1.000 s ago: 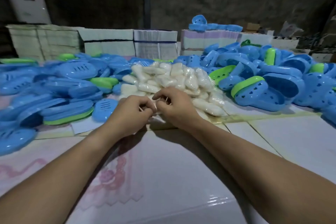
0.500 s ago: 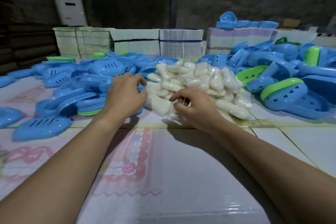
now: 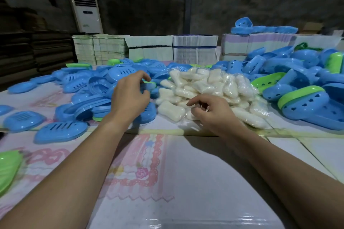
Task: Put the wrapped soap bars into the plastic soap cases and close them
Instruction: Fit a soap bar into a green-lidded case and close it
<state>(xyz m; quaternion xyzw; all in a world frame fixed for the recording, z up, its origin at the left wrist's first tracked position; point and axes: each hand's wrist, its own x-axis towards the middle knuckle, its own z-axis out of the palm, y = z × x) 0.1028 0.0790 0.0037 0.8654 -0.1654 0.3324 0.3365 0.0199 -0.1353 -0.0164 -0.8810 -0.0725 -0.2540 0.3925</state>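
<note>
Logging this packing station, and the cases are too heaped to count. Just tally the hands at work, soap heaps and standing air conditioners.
Hands: 2 (left hand gripping a blue case, right hand at the soaps)
Heap of wrapped soap bars: 1
Standing air conditioner: 1
Total: 4

Hidden or cut off:
- My left hand (image 3: pixel 130 96): fingers curl over the blue case piece (image 3: pixel 149 86), covering most of it; grip unclear.
- My right hand (image 3: pixel 214 111): what the fingers pinch is out of sight.
- Green case (image 3: pixel 8 167): cut by the left edge.
- Blue cases, right pile (image 3: pixel 316 109): cropped at the edge.
</note>
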